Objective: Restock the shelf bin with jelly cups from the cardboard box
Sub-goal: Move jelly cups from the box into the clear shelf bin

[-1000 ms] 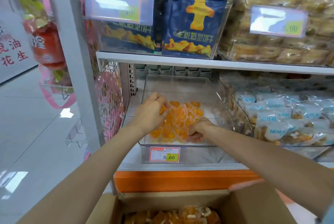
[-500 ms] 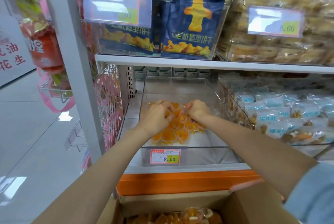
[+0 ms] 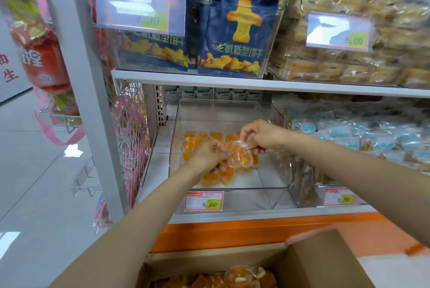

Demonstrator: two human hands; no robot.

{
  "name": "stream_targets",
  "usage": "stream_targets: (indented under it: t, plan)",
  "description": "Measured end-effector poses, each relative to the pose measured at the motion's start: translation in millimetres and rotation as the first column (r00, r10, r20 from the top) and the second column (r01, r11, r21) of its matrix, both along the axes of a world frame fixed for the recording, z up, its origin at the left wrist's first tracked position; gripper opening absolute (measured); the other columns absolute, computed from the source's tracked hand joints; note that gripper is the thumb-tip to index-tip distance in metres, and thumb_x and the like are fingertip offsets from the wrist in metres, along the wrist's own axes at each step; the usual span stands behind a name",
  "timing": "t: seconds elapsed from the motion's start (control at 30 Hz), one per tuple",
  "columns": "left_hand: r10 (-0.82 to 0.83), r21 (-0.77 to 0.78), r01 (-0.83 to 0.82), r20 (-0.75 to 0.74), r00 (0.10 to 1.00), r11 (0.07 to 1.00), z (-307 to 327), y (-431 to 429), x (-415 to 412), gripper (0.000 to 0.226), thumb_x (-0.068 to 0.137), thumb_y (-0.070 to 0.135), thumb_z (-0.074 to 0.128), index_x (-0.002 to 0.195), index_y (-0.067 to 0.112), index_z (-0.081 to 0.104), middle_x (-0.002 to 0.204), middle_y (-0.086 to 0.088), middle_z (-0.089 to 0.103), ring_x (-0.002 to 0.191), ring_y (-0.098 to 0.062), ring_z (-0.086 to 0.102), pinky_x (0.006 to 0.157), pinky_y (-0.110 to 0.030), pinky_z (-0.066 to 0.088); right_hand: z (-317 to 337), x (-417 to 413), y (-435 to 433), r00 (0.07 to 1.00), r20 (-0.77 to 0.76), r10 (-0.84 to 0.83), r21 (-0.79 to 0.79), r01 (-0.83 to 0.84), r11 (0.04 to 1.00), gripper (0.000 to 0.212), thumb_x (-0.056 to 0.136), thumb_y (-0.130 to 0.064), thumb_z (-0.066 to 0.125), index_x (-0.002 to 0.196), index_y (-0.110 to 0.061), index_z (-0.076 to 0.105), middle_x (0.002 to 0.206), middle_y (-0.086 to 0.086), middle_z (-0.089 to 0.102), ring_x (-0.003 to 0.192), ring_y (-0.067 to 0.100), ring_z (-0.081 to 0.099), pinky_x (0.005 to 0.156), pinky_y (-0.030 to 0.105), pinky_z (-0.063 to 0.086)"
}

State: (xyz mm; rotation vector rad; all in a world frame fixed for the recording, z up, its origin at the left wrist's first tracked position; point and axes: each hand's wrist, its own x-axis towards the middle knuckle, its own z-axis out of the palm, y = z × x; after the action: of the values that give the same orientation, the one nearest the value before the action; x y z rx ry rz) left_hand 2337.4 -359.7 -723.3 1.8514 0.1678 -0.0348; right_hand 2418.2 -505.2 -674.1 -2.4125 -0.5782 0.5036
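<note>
Both arms reach forward into the clear shelf bin (image 3: 232, 110). The left hand (image 3: 207, 155) curls its grip around orange jelly cups (image 3: 242, 159); the right hand (image 3: 263, 135), at its two o'clock, pinches a cup rim. The heap in the bin is too jumbled to count. One cardboard box (image 3: 321, 262) at six o'clock holds more cups.

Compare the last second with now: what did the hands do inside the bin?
Both hands moved from the bin's front toward its middle and came together. The left hand and right hand now pinch a jelly cup between them. The clear bin, price tag and cardboard box stayed put.
</note>
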Motion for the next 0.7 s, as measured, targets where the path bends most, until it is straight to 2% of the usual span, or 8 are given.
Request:
stream_targets:
  t: [0.07, 0.2, 0.27, 0.37, 0.5, 0.57, 0.63, 0.7]
  plan:
    - [-0.005, 0.005, 0.005, 0.019, 1.000, 1.000, -1, -2, 3, 0.021, 0.089, 0.005, 0.059, 0.073, 0.015, 0.049, 0.064, -0.003, 0.057, 0.034, 0.002, 0.048, 0.035, -0.012, 0.032, 1, -2, -2, 0.999, 0.031, 0.009, -0.044, -0.008, 0.999, 0.026, 0.089, 0.003, 0.058, 0.071, -0.016, 0.055, 0.048, -0.003, 0.054, 0.033, 0.000, 0.047, 0.036, 0.015, 0.038]
    - [-0.053, 0.085, 0.061, -0.094, 0.994, 0.995, -10, -5, 6, 0.024, 0.090, 0.003, 0.057, 0.069, 0.014, 0.053, 0.060, -0.002, 0.053, 0.033, 0.003, 0.043, 0.037, -0.012, 0.031, 6, -10, -11, 0.969, 0.247, 0.011, -0.139, 0.024, 0.990, 0.013, 0.086, -0.008, 0.064, 0.081, -0.020, 0.061, 0.074, 0.001, 0.064, 0.042, 0.004, 0.051, 0.053, 0.023, 0.048]
    - [-0.072, 0.130, 0.091, -0.143, 0.987, 0.987, -17, -9, 10, 0.027, 0.090, 0.001, 0.057, 0.066, 0.013, 0.052, 0.054, 0.002, 0.054, 0.032, 0.003, 0.043, 0.037, -0.012, 0.031, 13, -15, -20, 0.947, 0.321, 0.014, -0.086, 0.014, 0.996, 0.010, 0.084, -0.012, 0.067, 0.088, -0.021, 0.064, 0.078, 0.000, 0.064, 0.046, 0.005, 0.051, 0.053, 0.017, 0.047]
    - [-0.072, 0.206, 0.113, -0.199, 0.977, 0.972, -23, -19, 19, 0.031, 0.091, 0.003, 0.057, 0.063, 0.015, 0.048, 0.056, 0.002, 0.052, 0.033, 0.002, 0.044, 0.034, -0.011, 0.030, 19, -27, -36, 0.937, 0.348, -0.023, 0.068, 0.000, 0.998, 0.007, 0.084, -0.011, 0.068, 0.087, -0.017, 0.066, 0.067, -0.004, 0.059, 0.043, 0.006, 0.051, 0.045, 0.012, 0.043]
    - [-0.044, 0.323, 0.126, -0.249, 0.967, 0.938, -25, -33, 35, 0.025, 0.088, 0.008, 0.060, 0.065, 0.013, 0.053, 0.061, -0.003, 0.051, 0.053, -0.011, 0.046, 0.042, -0.019, 0.034, 20, -46, -57, 0.944, 0.323, -0.065, 0.238, -0.015, 0.971, 0.023, 0.085, -0.004, 0.066, 0.073, -0.023, 0.060, 0.064, -0.003, 0.057, 0.039, -0.001, 0.050, 0.042, 0.009, 0.039]
    - [-0.021, 0.396, 0.131, -0.268, 0.963, 0.909, -24, -36, 39, 0.009, 0.087, 0.011, 0.062, 0.085, 0.002, 0.065, 0.076, -0.010, 0.059, 0.068, -0.020, 0.055, 0.053, -0.025, 0.041, 17, -53, -64, 0.950, 0.305, -0.066, 0.280, -0.023, 0.960, 0.021, 0.085, -0.003, 0.065, 0.075, -0.021, 0.062, 0.065, -0.002, 0.058, 0.040, -0.002, 0.050, 0.042, 0.009, 0.040]
    - [0.013, 0.459, 0.114, -0.266, 0.964, 0.881, -27, -36, 44, 0.018, 0.085, 0.014, 0.065, 0.097, 0.001, 0.064, 0.091, -0.016, 0.064, 0.087, -0.027, 0.063, 0.067, -0.033, 0.049, 13, -55, -68, 0.948, 0.310, -0.073, 0.293, -0.022, 0.956, 0.019, 0.085, -0.005, 0.065, 0.077, -0.022, 0.063, 0.065, -0.006, 0.059, 0.041, -0.001, 0.050, 0.046, 0.010, 0.042]
    - [0.044, 0.532, 0.096, -0.245, 0.969, 0.841, -28, -34, 45, 0.017, 0.084, 0.017, 0.067, 0.093, 0.003, 0.064, 0.099, -0.016, 0.067, 0.095, -0.029, 0.065, 0.077, -0.035, 0.051, 8, -54, -70, 0.949, 0.308, -0.066, 0.298, -0.030, 0.954, 0.024, 0.086, -0.006, 0.064, 0.074, -0.027, 0.063, 0.065, -0.009, 0.058, 0.042, 0.000, 0.050, 0.048, 0.013, 0.044]
